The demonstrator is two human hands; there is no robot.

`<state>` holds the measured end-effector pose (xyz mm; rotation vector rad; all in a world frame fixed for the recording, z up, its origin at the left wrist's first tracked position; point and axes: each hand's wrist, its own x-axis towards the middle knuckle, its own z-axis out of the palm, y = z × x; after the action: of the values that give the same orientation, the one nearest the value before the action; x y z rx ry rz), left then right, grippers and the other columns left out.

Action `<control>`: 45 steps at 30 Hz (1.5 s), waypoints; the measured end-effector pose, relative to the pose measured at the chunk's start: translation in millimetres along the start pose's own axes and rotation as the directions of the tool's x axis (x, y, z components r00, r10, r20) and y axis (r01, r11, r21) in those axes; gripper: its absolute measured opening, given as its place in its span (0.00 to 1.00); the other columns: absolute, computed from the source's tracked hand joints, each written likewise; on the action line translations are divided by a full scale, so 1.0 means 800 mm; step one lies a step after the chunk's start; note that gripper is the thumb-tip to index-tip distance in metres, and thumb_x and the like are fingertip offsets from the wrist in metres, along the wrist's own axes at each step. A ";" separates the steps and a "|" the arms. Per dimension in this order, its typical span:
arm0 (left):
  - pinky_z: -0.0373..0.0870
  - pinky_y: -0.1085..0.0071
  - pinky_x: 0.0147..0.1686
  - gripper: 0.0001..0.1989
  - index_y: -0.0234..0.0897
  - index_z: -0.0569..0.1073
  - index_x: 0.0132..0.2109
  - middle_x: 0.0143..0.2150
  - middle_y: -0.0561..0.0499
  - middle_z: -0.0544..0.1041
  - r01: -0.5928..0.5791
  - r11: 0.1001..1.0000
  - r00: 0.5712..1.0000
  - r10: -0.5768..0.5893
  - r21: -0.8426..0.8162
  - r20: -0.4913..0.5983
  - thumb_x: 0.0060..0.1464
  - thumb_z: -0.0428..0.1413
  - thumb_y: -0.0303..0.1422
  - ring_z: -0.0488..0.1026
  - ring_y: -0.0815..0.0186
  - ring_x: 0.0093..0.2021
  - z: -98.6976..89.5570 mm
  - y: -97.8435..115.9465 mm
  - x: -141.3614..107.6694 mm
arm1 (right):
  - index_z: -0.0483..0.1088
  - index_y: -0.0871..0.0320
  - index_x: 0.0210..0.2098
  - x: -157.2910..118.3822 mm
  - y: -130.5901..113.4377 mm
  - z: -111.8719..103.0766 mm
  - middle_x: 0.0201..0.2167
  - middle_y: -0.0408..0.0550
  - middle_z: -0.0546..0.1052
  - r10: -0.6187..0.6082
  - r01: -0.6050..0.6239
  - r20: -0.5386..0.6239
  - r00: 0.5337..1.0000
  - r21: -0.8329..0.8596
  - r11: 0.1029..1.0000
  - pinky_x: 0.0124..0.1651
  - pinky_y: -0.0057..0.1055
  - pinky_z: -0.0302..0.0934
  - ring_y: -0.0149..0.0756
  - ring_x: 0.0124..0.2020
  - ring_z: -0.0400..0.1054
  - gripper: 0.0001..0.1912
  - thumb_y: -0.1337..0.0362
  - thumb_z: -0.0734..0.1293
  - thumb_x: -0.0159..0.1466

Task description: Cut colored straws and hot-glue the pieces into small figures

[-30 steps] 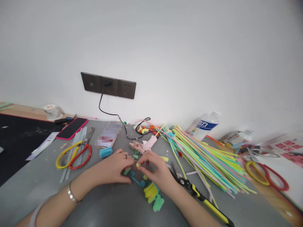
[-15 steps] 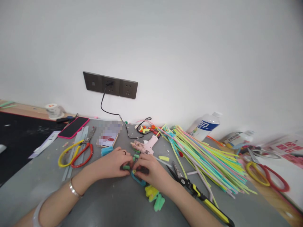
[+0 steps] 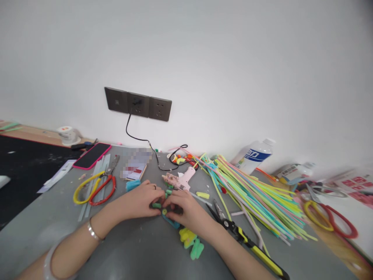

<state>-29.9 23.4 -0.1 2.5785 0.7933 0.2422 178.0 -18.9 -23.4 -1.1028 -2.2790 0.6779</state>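
Left hand (image 3: 144, 200) curls at a green piece (image 3: 156, 205), its grip unclear; right hand (image 3: 183, 208) narrowly pinches a small yellow disc (image 3: 164, 212), both pieces in front of the pink glue gun (image 3: 186, 177).

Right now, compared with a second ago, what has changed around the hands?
The right hand has moved left and slightly nearer the person, bringing the small yellow coil to the blue pipe-cleaner piece; whether it's still pinched is unclear. The left hand has drawn its thumb in. The pink glue gun and pipe-cleaner bundle stayed put.
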 end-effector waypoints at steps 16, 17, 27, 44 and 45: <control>0.60 0.69 0.48 0.11 0.40 0.74 0.40 0.41 0.52 0.74 -0.073 0.995 0.997 0.074 -0.067 0.009 0.50 0.66 0.28 0.70 0.61 0.46 0.006 0.008 0.000 | 0.74 0.56 0.31 -0.020 -0.005 -0.049 0.27 0.39 0.71 0.186 -0.190 0.119 0.975 0.023 0.981 0.29 0.24 0.55 0.30 0.26 0.65 0.11 0.79 0.71 0.54; 0.60 0.68 0.49 0.12 0.40 0.74 0.41 0.42 0.52 0.74 -0.082 0.995 0.997 0.082 -0.059 0.002 0.50 0.66 0.28 0.70 0.61 0.46 0.008 0.009 0.001 | 0.74 0.56 0.31 -0.021 -0.005 -0.049 0.28 0.39 0.71 0.195 -0.195 0.130 0.972 -0.009 0.981 0.29 0.24 0.55 0.29 0.26 0.65 0.12 0.80 0.71 0.53; 0.61 0.67 0.50 0.06 0.42 0.76 0.39 0.40 0.53 0.74 -0.153 0.988 0.988 0.152 -0.021 -0.010 0.53 0.64 0.28 0.69 0.62 0.45 0.022 0.018 0.003 | 0.73 0.59 0.27 -0.019 -0.004 -0.047 0.26 0.38 0.69 0.281 -0.275 0.254 0.926 -0.059 0.960 0.32 0.22 0.52 0.27 0.28 0.63 0.11 0.81 0.69 0.52; 0.60 0.66 0.46 0.03 0.39 0.76 0.35 0.39 0.52 0.74 -0.062 0.997 0.997 0.060 -0.055 -0.040 0.55 0.62 0.28 0.70 0.61 0.45 0.035 0.022 0.007 | 0.74 0.59 0.29 -0.015 -0.018 -0.033 0.23 0.38 0.70 0.393 -0.404 0.178 0.902 0.028 0.914 0.30 0.23 0.53 0.27 0.24 0.62 0.07 0.75 0.66 0.55; 0.60 0.66 0.47 0.04 0.40 0.76 0.36 0.40 0.52 0.74 -0.064 0.996 0.997 0.062 -0.059 -0.037 0.54 0.63 0.29 0.70 0.61 0.46 0.032 0.021 0.006 | 0.74 0.59 0.29 -0.016 -0.017 -0.037 0.23 0.38 0.71 0.402 -0.412 0.178 0.898 0.024 0.911 0.29 0.23 0.53 0.27 0.25 0.62 0.07 0.75 0.66 0.55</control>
<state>-10.1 4.3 -15.4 2.5510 0.7067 0.3262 195.9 -30.6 4.2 -1.5682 -2.1596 1.0323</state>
